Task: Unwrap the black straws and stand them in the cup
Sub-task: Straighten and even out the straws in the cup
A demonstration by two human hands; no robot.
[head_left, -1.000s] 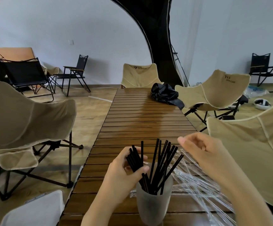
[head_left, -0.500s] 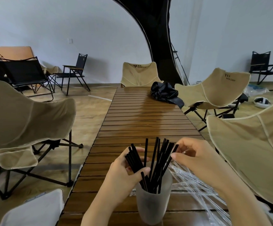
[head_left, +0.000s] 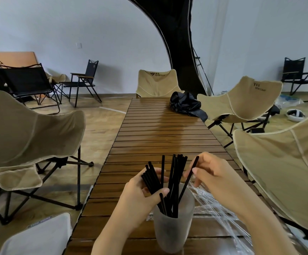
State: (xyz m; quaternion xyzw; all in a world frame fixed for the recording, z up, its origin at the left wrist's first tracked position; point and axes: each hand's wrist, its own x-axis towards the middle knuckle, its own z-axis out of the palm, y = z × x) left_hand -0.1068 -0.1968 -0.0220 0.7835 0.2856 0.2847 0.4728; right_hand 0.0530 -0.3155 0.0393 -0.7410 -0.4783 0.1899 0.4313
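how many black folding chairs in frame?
3: the left chair at the far left, the middle chair beside it by the back wall, and the right chair against the far right wall. Others may hide behind the beige chairs.

Table [head_left: 158, 135] slats bare from the cup [head_left: 173, 229] to a black bag [head_left: 186, 104] at the far right edge, wrappers [head_left: 221, 216] heaped right of the cup, straws [head_left: 175, 172] fanning over its mouth, chairs [head_left: 29, 129] close along both sides

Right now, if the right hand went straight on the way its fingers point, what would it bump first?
Probably the upright straws in the cup; the right hand, pinching one leaning straw, points left at them, though depth is unclear.
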